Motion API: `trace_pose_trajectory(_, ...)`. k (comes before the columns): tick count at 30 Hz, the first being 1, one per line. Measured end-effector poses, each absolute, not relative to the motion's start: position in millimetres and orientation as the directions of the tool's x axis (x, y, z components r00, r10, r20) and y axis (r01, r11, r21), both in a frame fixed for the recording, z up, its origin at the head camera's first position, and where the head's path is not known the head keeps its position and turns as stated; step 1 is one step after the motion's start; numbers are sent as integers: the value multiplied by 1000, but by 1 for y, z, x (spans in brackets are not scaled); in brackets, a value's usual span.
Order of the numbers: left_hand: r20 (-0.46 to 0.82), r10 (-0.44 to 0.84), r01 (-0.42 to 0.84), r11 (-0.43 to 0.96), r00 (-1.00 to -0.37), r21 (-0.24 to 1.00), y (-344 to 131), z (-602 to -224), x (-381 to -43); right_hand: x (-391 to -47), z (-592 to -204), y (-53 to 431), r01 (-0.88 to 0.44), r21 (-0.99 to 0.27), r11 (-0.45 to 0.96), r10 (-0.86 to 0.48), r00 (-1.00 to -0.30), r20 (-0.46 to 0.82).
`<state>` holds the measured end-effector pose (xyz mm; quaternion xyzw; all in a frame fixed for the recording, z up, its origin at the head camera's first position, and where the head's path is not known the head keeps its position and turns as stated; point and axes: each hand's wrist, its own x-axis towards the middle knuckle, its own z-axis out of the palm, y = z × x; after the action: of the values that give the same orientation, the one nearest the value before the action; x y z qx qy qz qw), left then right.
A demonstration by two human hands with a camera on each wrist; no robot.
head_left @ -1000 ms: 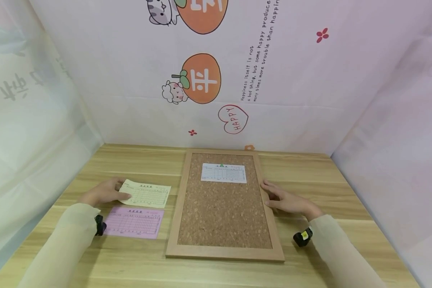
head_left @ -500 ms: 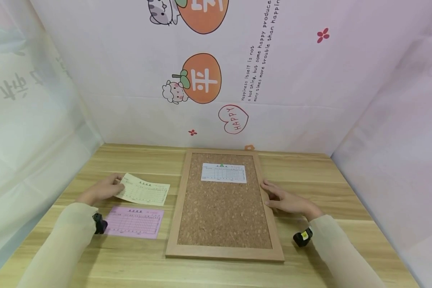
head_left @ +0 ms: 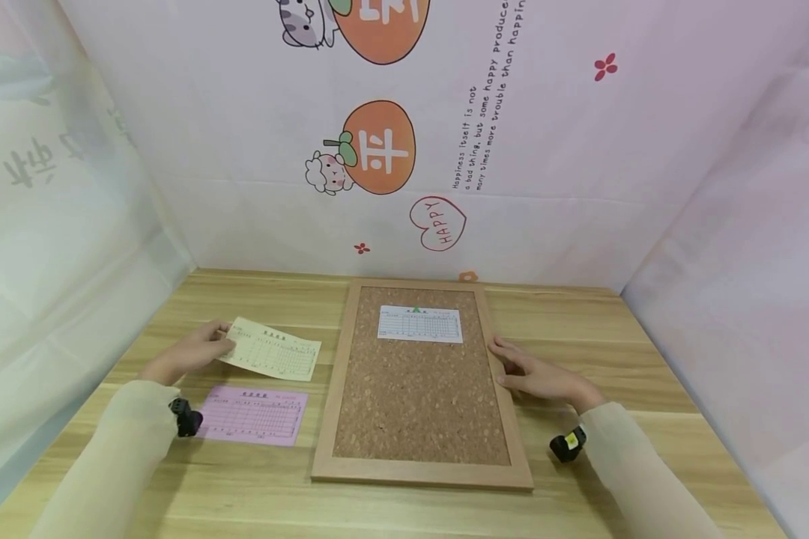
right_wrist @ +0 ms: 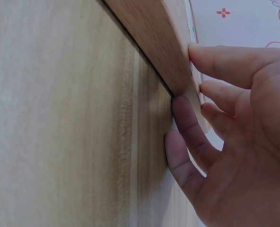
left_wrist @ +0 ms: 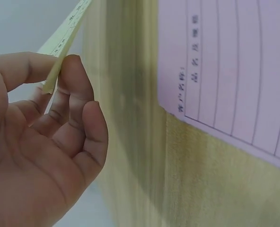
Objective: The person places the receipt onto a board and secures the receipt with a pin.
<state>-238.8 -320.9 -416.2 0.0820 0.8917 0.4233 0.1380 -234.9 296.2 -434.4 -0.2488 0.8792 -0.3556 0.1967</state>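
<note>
My left hand [head_left: 187, 352] pinches the left end of a pale yellow printed form slip [head_left: 276, 352] between thumb and fingers. Seen from the left wrist, the slip [left_wrist: 66, 38] is raised and tilted, nearly edge-on. A pink form slip [head_left: 256, 415] lies flat on the table just below it. Right of both lies a wood-framed corkboard [head_left: 418, 404]. On its upper part is a white form slip [head_left: 418, 327] with a small green pin [head_left: 416, 309] at its top edge. My right hand [head_left: 542, 376] rests on the board's right side, fingertips touching the frame [right_wrist: 149, 38].
The wooden table [head_left: 613, 337] ends at a white printed cloth wall [head_left: 546, 232] behind the board. More cloth hangs at the left and right. Black wrist cameras sit on both sleeves, the left one [head_left: 186, 417] overlapping the pink slip's edge.
The left hand has lifted the left end of the yellow slip off the table and shifted it slightly away from the body. The right hand and the corkboard have not moved.
</note>
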Motion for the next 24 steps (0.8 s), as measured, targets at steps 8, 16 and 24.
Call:
trace_pose_trajectory(8,-184,261,5,590,-948,808,-318,-408,-234,-236,-436,296,-301,-722,623,-578,-799,-165)
trace_pose_trajectory(16,-167,280,14,548,-945,836,-317,-405,-233,-236,-435,295,-292,-729,619,-581,-795,-175)
trace_pose_trajectory(24,-153,276,12,515,-949,857,-317,-404,-232,-234,-434,293,-302,-729,614,-580,-800,-157)
